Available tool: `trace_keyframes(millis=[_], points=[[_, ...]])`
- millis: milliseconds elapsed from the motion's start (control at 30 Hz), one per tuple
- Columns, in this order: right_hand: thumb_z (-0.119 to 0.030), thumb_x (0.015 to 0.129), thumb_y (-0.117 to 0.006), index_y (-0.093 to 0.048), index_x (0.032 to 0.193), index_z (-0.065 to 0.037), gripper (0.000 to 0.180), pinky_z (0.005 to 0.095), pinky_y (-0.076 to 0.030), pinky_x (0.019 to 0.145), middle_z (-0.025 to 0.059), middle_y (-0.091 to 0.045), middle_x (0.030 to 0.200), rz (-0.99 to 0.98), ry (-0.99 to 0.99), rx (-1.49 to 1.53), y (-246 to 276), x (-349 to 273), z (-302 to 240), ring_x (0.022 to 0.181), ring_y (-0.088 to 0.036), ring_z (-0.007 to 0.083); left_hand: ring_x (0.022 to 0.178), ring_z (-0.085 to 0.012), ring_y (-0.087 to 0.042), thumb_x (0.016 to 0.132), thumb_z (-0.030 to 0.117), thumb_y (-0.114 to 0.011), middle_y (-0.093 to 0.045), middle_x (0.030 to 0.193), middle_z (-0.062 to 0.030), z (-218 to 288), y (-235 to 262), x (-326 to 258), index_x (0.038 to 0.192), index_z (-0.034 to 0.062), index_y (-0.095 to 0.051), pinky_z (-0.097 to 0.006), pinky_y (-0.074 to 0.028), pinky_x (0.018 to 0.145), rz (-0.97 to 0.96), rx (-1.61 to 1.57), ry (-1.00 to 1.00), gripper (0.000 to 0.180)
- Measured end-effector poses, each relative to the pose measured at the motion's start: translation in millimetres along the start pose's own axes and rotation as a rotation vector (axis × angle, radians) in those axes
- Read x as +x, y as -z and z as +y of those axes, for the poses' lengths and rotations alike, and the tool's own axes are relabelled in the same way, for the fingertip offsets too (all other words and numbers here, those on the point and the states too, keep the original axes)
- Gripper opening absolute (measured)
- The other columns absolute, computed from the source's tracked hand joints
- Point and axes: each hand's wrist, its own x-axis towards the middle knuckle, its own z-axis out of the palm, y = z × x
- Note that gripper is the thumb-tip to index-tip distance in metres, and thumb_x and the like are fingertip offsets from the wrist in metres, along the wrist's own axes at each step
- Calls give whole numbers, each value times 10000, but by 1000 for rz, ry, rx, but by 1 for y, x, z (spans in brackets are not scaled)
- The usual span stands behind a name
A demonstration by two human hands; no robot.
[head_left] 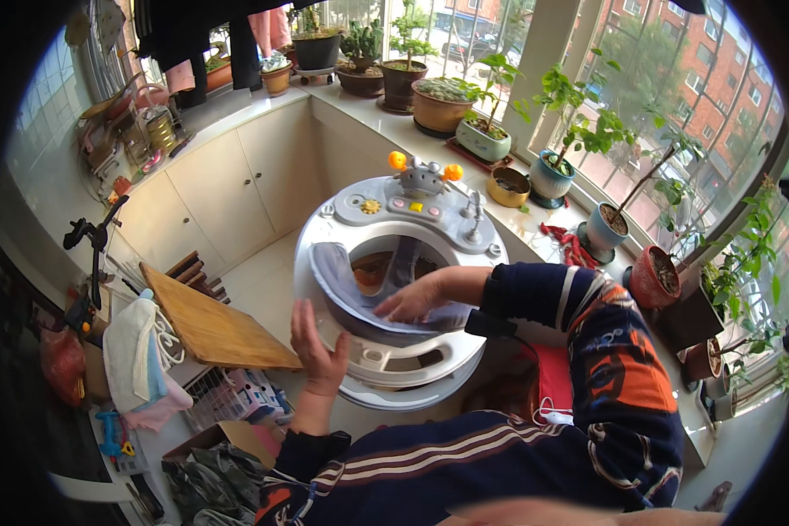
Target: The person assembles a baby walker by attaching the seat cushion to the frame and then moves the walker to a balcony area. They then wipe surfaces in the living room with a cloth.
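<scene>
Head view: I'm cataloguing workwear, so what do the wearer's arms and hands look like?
The left hand and right hand are ungloved. The right sleeve is navy with pale stripes and orange patterning; the left sleeve shows navy and some orange. A black block with a thin dark cable shows near the right wrist; whether it's worn, I can't tell.

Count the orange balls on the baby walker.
2: the left ball and the right ball, on either side of the grey toy at the walker's far edge.

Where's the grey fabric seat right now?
Near the head view's centre, the grey fabric seat sits in the white walker, by the right hand.
</scene>
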Motion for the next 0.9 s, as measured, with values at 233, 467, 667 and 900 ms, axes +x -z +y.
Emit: trace_keyframes(millis=[233, 467, 667, 900], points=[[-296, 954, -625, -139, 1630, -149, 845, 314, -525, 800, 47, -651, 1131, 313, 48, 174, 17, 45, -10, 1017, -606, 164, 1380, -398, -432, 889, 488, -671, -490, 1458, -215, -21, -8, -8, 1478, 24, -438, -504, -302, 1093, -145, 67, 7, 785], [-268, 975, -613, -680, 1069, -56, 242, 297, -564, 678, 54, -687, 886, 335, 186, 85, 39, 63, -20, 798, -674, 146, 1351, -391, -467, 837, 392, -736, -543, 1421, -169, -20, -3, -4, 1446, 33, -490, -488, -309, 1087, -90, 11, 24, 749], [-558, 968, -581, -492, 1417, -70, 669, 505, -425, 998, 107, -592, 1298, 1267, 336, 639, 77, 83, -45, 1207, -545, 254, 1346, -361, -469, 815, 388, -750, -553, 1418, -146, -25, 0, -9, 1447, 45, -496, -474, -299, 1060, -122, -27, 85, 763], [-701, 978, -417, -249, 1577, -12, 927, 464, -350, 1146, 219, -400, 1534, 335, 186, 713, 24, 119, -87, 1362, -466, 328, 1344, -330, -468, 803, 461, -763, -568, 1403, -133, -31, 4, -9, 1426, 50, -521, -462, -284, 1069, -129, -24, 116, 784]])
